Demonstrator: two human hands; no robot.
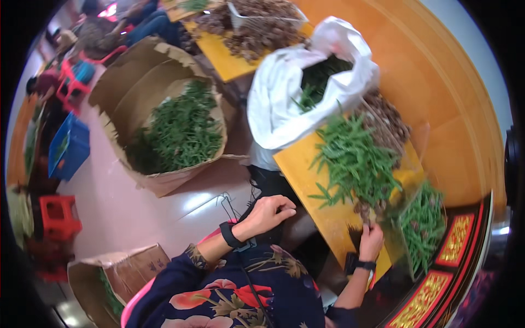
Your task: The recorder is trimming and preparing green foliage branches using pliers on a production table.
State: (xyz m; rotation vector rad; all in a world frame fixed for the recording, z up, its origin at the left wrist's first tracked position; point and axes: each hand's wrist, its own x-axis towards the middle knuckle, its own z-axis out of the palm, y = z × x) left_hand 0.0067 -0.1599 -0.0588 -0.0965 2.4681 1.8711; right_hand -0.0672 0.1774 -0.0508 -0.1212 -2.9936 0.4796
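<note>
Head view: a person sits at the lower centre of the frame, beside a yellow rectangular worktop [299,163]. Right hand [372,241]: fingers pinched on a small brown root clump [362,209], located right of centre, at the lower end of a green leafy bunch [353,156] lying on the worktop. Left hand [267,215]: half-curled near the centre, apart from the worktop; whether its fingers enclose anything cannot be told from where I stand.

Surrounding items, by position:
- Upper centre: open white plastic sack [273,104], dark green leaves [314,90] visible in its mouth.
- Right of the sack: heap of dried-looking brown pieces [387,117], just beside the bunch.
- Right: second pile of green sprigs [424,218], beyond the worktop's edge.
- Upper left: large open brown carton [128,79], part-filled with loose greenery [186,131].
- Far left: red plastic stool [58,213], below a blue plastic crate [72,150].
</note>
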